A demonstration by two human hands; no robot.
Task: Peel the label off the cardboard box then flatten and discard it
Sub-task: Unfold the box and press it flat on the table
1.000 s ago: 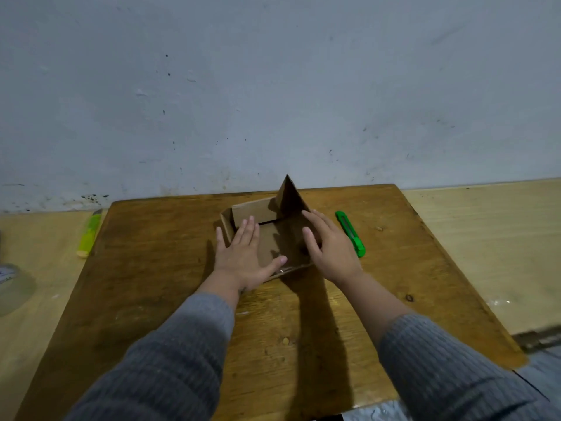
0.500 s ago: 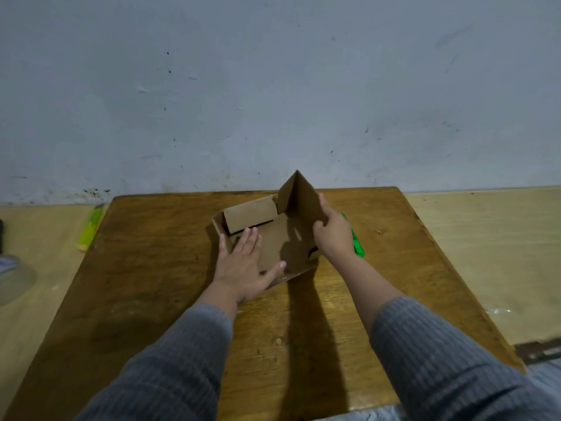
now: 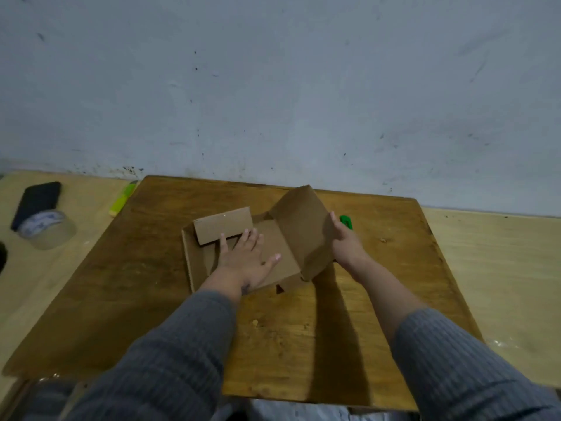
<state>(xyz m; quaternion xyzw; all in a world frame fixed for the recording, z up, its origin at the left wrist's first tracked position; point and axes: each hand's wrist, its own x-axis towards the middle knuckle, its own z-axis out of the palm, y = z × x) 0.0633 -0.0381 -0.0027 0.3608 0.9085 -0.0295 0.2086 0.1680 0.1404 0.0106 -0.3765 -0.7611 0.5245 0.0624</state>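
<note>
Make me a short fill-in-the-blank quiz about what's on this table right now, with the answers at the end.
1. The left hand lies flat with straight fingers on the cardboard box's ____ panel.
2. The right hand holds the box's raised flap from its ____ side.
3. The utility knife just behind the right hand is ____ in colour.
4. The roll of tape sits off the wooden table, to its ____.

Answers: bottom; right; green; left
</note>
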